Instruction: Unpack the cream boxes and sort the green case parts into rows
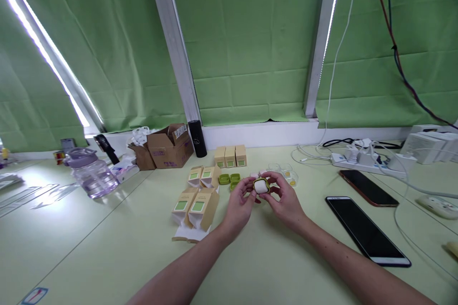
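Both hands meet over the middle of the table [107, 248], pinching one small case [261, 186] between them. The left hand [239, 207] grips it from the left with thumb and fingertips, the right hand [284, 200] closes on it from the right, fingers curled over the far edge. The case is a squarish white thing with a green rim, held just above the tabletop with its white face turned up and toward the camera; it's about as wide as it is long, so I can't really call a long axis. Just behind the hands sit a few green cases [229, 179] lying flat, and right of those some clear trays [286, 173] with a bit of yellow in them. Farther back, three closed boxes [231, 156] stand upright in a row. To the left of the hands there's a cluster of open boxes [198, 198], flaps loose, green labels facing the camera, some leaning on each other. Behind those is a brown carton [170, 145] and a black cylinder [197, 138] standing by the window frame. Far left is a clear jug [91, 174] with a purple lid. On the right, two phones [368, 226] lie face up, dark screens, pointing away at a diagonal, with a power strip [361, 159] and white cables beyond them.
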The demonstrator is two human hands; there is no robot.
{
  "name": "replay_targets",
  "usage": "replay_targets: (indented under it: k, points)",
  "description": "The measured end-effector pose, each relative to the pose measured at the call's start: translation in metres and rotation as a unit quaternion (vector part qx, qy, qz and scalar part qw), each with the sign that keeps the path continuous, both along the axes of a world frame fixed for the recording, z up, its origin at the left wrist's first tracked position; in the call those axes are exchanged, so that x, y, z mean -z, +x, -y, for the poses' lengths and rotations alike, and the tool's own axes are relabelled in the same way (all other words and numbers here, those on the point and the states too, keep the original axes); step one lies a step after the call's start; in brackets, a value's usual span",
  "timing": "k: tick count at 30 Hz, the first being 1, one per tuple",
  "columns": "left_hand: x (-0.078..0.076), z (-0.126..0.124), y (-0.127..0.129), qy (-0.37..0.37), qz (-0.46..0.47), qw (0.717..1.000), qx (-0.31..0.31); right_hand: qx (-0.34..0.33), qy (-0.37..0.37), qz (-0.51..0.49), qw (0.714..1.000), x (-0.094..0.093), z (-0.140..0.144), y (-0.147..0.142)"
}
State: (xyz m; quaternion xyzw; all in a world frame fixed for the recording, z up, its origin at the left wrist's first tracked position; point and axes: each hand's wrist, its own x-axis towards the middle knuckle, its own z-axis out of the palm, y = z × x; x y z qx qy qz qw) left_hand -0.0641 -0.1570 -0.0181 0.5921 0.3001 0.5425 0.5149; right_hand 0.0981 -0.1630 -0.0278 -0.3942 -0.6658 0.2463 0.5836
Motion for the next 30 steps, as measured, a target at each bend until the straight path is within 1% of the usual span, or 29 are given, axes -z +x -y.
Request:
replay_targets:
  k: [8,11,13,16,19,22,30]
  points:
    - [-0.001,0.001,-0.001,0.033,-0.032,0.999,-0.02,-0.008,0.043,0.06,0.997,0.003,-0.002,0.004]
    - [0.001,0.001,-0.001,0.034,-0.053,0.998,-0.027,0.014,0.064,0.108,0.992,0.004,-0.001,0.007]
    - [0.002,0.0,-0.001,0.033,-0.064,0.997,-0.035,0.051,0.089,0.163,0.981,0.004,-0.001,0.008]
    - [0.004,0.0,-0.002,0.034,-0.085,0.995,-0.044,0.104,0.138,0.256,0.951,0.003,0.001,0.009]
    - [0.005,0.0,-0.002,0.035,-0.103,0.993,-0.049,0.122,0.18,0.313,0.924,0.002,0.002,0.01]
    - [0.006,0.001,-0.003,0.039,-0.109,0.992,-0.053,0.121,0.195,0.329,0.916,0.002,0.003,0.01]
    - [0.014,-0.004,-0.004,0.068,-0.117,0.988,-0.068,0.104,0.187,0.339,0.916,0.003,0.004,0.008]
